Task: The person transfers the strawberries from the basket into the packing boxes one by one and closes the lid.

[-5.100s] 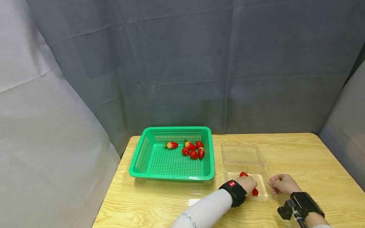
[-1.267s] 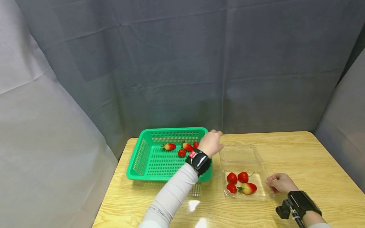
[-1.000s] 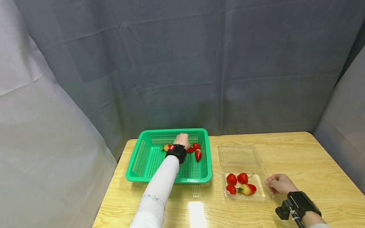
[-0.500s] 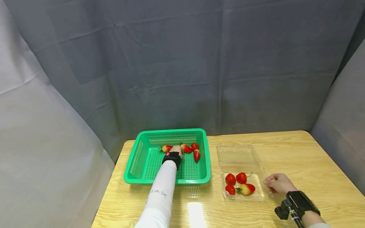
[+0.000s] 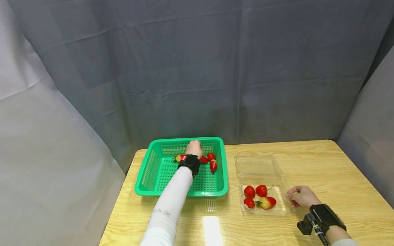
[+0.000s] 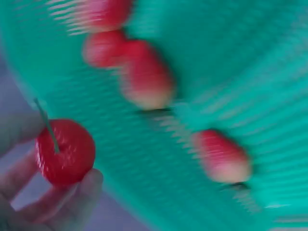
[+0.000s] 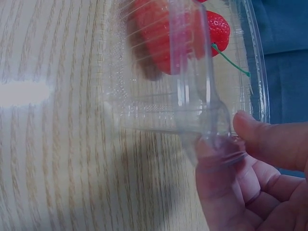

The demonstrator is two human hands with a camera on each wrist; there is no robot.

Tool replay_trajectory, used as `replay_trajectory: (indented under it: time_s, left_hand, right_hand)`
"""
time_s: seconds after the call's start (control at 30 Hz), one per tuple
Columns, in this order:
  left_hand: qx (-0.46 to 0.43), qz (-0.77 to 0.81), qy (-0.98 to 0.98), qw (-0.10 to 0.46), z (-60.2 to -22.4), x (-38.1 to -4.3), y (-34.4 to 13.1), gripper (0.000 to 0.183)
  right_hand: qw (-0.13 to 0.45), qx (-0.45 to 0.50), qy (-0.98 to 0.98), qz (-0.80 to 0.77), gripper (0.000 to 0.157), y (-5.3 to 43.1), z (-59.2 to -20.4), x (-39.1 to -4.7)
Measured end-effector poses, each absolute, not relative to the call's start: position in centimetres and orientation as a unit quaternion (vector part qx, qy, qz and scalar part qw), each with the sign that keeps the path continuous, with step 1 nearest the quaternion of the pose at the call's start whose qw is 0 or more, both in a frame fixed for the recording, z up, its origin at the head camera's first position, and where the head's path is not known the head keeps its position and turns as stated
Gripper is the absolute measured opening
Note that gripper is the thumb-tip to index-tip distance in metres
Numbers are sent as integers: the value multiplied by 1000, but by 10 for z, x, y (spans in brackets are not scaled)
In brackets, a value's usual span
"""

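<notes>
My left hand (image 5: 194, 147) is over the far part of the green basket (image 5: 181, 193). In the left wrist view its fingertips pinch a round red cherry (image 6: 72, 154) with a thin green stem; the head view hides it behind the hand. Below it lie a strawberry (image 6: 224, 156), another strawberry (image 6: 147, 77) and more red fruit, blurred. My right hand (image 5: 303, 196) pinches the right edge of a clear plastic box (image 7: 211, 86) between thumb and fingers. Inside that box sit a yellow-red strawberry (image 5: 267, 202), a stemmed cherry (image 5: 261, 190) and other red fruit (image 5: 249, 191).
The clear lid (image 5: 257, 165) lies folded back behind the box. Both containers stand on a wooden table (image 5: 234, 225), basket on the left, box on the right. A grey cloth (image 5: 184, 85) hangs behind the table.
From the clear box, my left hand has gone left to the basket, reached down among the fruit, and risen with a cherry. My right hand stays at the box's edge.
</notes>
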State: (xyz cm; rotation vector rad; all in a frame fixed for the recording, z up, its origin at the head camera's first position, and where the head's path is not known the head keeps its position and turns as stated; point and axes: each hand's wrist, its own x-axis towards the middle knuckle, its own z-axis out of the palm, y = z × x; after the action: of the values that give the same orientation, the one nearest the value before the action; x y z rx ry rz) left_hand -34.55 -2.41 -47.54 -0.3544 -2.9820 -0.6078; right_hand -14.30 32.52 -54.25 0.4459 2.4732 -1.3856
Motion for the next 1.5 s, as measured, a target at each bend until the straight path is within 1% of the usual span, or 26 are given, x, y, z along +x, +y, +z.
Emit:
replay_trajectory:
  time_s: [0.03,0.07,0.13,0.2,0.3,0.37,0.47,0.67,0.8,0.9,1.0,1.1,1.27,1.33,1.4,1.5]
  left_hand:
    - [-125,-208,-968,63,-463,-342,-17,9]
    - [-138,-219,-962,83,-452,-337,-8,3]
    - [-173,-231,-950,118,-432,-326,10,16]
    - [-213,-239,-937,139,-419,-314,31,24]
    - [-270,-224,-924,152,-413,-292,62,25]
    - [-304,-208,-918,145,-415,-275,82,26]
    - [-353,-184,-911,111,-427,-251,110,27]
    - [-437,-105,-893,34,-476,-215,148,28]
    - [-458,-38,-888,-7,-516,-203,163,30]
    - [-452,-3,-892,-15,-543,-198,170,30]
    - [-443,17,-896,-12,-558,-194,173,30]
    - [-434,28,-900,-13,-565,-191,174,31]
    - [-432,51,-900,-6,-573,-187,173,23]
    - [-431,49,-901,-13,-571,-187,172,25]
    - [-437,36,-898,-25,-561,-188,169,29]
    - [-452,-1,-892,-32,-531,-195,160,36]
  right_hand:
    - [135,154,854,-479,16,326,-543,-143]
    - [133,155,854,-479,16,326,-543,-143]
    - [133,157,853,-480,17,326,-543,-144]
    - [133,158,853,-480,17,326,-543,-144]
    - [129,162,853,-478,15,323,-543,-145]
    - [126,160,854,-479,15,322,-543,-146]
    - [125,162,851,-484,14,320,-543,-146]
    - [125,159,848,-490,16,319,-542,-146]
    - [123,159,849,-488,15,319,-540,-146]
    - [120,160,851,-485,15,319,-541,-146]
    - [119,161,853,-482,14,319,-542,-146]
    - [119,165,853,-481,15,319,-543,-146]
    - [120,168,851,-483,17,319,-544,-146]
    - [121,163,853,-481,17,320,-544,-147]
    - [124,164,851,-483,16,321,-545,-147]
    - [129,160,848,-488,16,322,-546,-147]
